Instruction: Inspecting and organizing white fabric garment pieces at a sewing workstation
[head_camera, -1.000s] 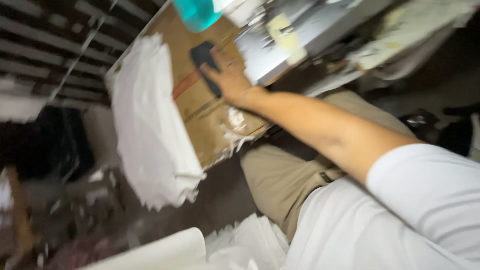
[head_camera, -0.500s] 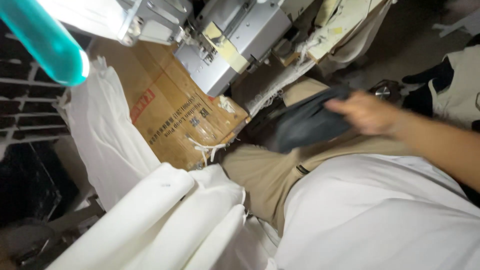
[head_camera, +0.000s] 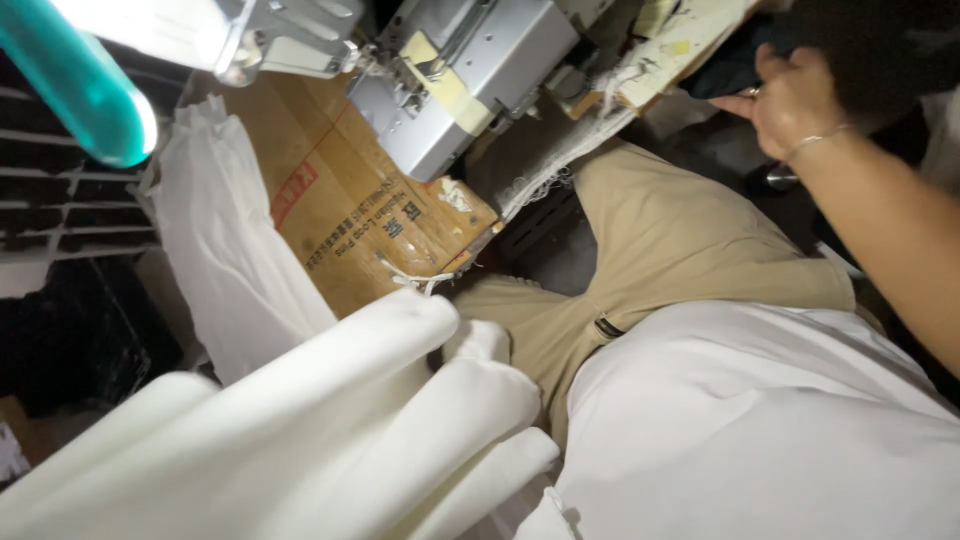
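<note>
Right hand (head_camera: 795, 100) now at upper right of frame, fingers curled into dark cloth (head_camera: 850, 40) at the desk (head_camera: 690, 30) edge; half a second ago it carried that cloth lower, over the lap, and a second ago it pressed a dark piece flat on the cardboard box (head_camera: 350, 200). So the dark piece has left the box and gone up toward the desk. Left hand not in view.

Dark cloth: soft, limp, bunched, partly lost in shadow. Box: brown corrugated, torn flap, frayed white threads at its corner. Sewing machine (head_camera: 460, 80), upper centre: grey metal, boxy. Teal tube (head_camera: 75, 90), upper left: smooth, glossy. White fabric (head_camera: 330, 430), lower left: thick rolled folds, matte. Tan trousers (head_camera: 650, 240), centre.
</note>
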